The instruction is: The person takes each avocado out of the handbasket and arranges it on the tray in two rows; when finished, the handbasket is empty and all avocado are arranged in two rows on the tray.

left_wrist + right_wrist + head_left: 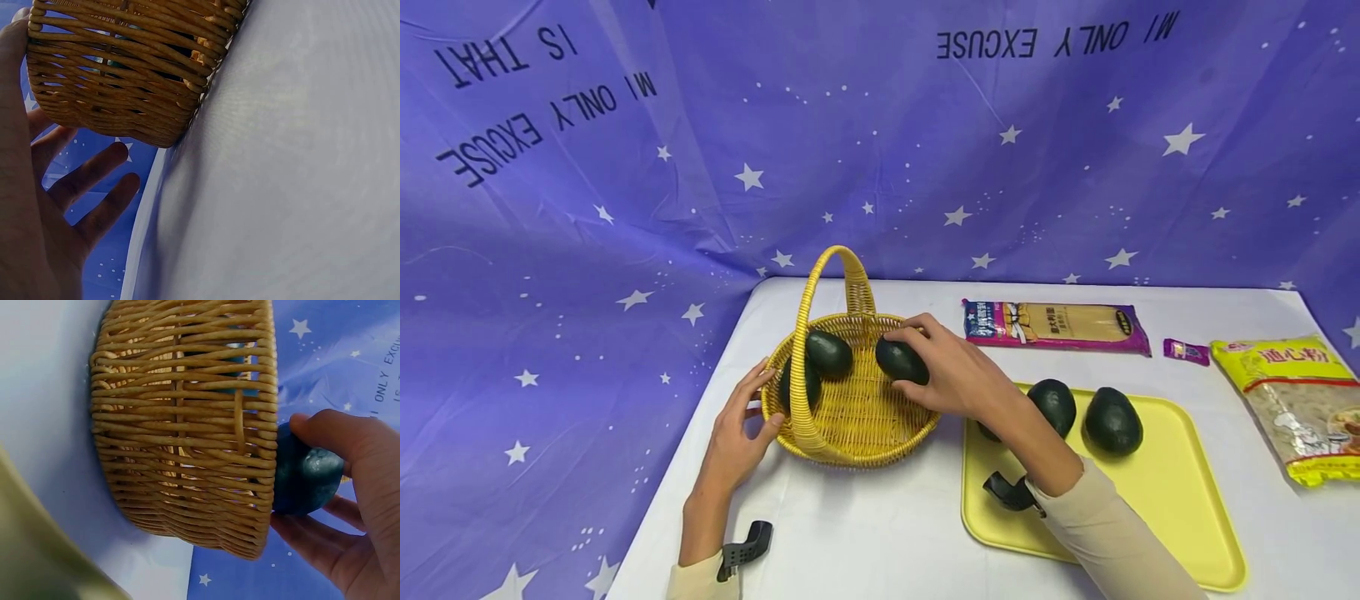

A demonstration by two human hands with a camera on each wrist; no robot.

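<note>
At the left side of a yellow wicker basket [865, 457], my left hand [735, 442] touches the rim with thumb and forefinger. Its other fingers [103, 209] are spread loosely beside the basket wall in the left wrist view. My right hand [951, 367] grips a dark green avocado [901, 360] over the right part of the basket, just at rim height. Inside, at the left, lie one avocado [829, 354] and another avocado [811, 385], the latter partly behind the arched handle [805, 367].
Right of the basket, a yellow tray [1180, 500] holds avocados [1112, 422], one mostly hidden by the right forearm. Behind it lie a spaghetti pack [1056, 325] and a small purple packet [1186, 352]. A yellow pasta bag [1296, 408] sits far right. A starry purple cloth [880, 167] hangs behind.
</note>
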